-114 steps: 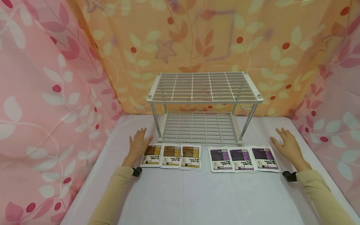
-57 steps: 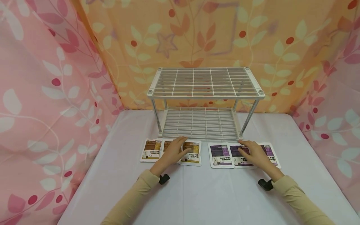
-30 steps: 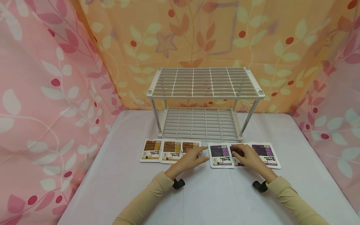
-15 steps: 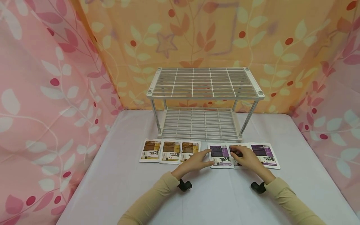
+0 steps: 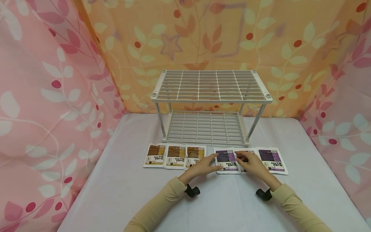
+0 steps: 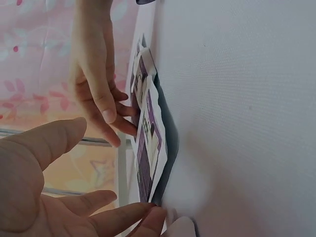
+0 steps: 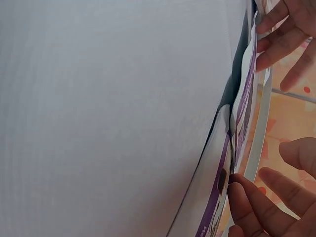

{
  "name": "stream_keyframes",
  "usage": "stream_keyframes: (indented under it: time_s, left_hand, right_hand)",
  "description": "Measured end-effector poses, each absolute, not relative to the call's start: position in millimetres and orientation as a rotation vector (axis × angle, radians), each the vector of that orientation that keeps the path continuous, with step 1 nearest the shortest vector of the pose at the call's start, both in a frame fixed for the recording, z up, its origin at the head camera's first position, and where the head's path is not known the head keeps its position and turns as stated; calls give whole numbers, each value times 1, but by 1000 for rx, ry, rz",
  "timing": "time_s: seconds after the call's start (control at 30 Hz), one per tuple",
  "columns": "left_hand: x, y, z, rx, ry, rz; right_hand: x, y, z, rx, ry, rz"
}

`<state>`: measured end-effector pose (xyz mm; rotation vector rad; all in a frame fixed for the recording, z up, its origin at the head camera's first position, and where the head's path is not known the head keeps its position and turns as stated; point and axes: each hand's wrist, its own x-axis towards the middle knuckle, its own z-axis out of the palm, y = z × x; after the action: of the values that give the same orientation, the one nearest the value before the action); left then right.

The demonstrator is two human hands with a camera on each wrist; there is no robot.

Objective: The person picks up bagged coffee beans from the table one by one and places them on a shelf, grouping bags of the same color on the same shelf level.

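Observation:
A white packet with a purple label (image 5: pixel 227 157) lies flat on the table between the two hands. My left hand (image 5: pixel 202 167) is at its left edge, fingertips at the rim and thumb spread apart, as the left wrist view shows. Over the middle purple packet (image 7: pixel 213 197) is my right hand (image 5: pixel 254 165), covering much of it in the head view. Its fingertips touch down where the two packets meet, and the thumb stands away from them. A third purple packet (image 5: pixel 271 156) lies to the right, partly behind the right hand.
Three brown-and-yellow packets (image 5: pixel 175 152) lie in a row at the left; the left hand partly covers the rightmost. Behind both rows stands a white two-tier wire rack (image 5: pixel 211 101) with metal legs. Patterned cloth (image 5: pixel 139 64) encloses the table (image 5: pixel 162 180).
The left hand has moved right, from beside the brown packets across to the left purple packet. The right hand has come leftward from beyond the purple row. The packets look unmoved.

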<state>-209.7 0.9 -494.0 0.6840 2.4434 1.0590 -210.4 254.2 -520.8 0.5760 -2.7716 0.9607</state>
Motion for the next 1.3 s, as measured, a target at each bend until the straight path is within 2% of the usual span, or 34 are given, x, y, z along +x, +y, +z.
stream_keyframes:
  time_s: [0.33,0.97,1.3]
  left_hand:
    - [-209,-2,-499,691,2363,1170]
    - [-205,-10,-490,675,2415,1291]
    - [-206,-18,-488,701,2457,1355]
  right_hand:
    - [-204,248,-520,482,-2776,1133]
    - [-195,239,-515,476,-2753,1477]
    - [-193,232,-506,487,-2775,1460]
